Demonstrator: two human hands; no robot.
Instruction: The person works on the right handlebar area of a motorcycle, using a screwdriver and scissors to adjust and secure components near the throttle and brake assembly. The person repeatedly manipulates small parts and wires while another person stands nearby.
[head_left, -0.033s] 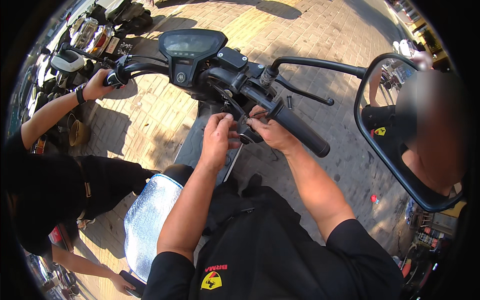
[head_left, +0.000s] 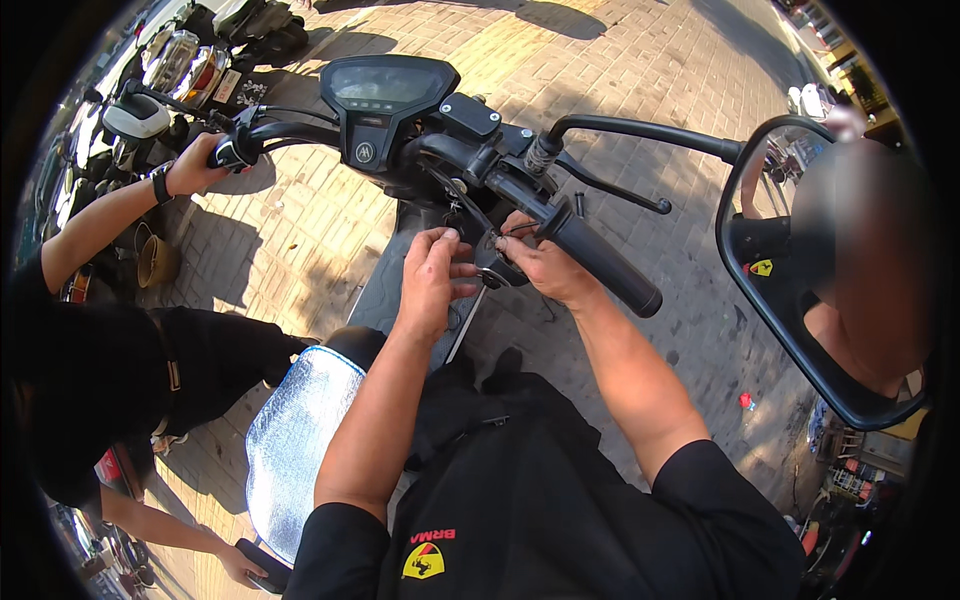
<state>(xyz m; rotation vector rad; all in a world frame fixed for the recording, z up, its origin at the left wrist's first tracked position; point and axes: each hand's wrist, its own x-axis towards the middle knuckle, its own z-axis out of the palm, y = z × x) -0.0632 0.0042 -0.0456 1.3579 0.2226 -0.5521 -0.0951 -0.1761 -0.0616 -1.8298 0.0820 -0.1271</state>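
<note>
Beneath the scooter's right handlebar grip [head_left: 607, 262], a small dark switch housing [head_left: 503, 276] hangs loose among thin black wires. My right hand [head_left: 553, 266] is closed on it, the thumb and fingers pinching near the wires; the exact pinch point is partly hidden. Just left of the housing is my left hand [head_left: 430, 278], its fingers curved and apart, with nothing visible in it. The black handlebar [head_left: 440, 150] carries a display [head_left: 388, 85] in its middle and a brake lever [head_left: 615, 190] on the right.
At left, another person's hand [head_left: 193, 168] holds the left handlebar grip; their other hand [head_left: 238, 562] holds a dark flat object. A rear-view mirror [head_left: 727, 215] juts out right. A silvery seat cover [head_left: 300, 450] lies by my left forearm. Parked scooters [head_left: 140, 115] stand far left on the paving.
The handlebar and mirror sit very slightly further right and lower in the picture. Both my hands keep nearly the same pose at the switch housing.
</note>
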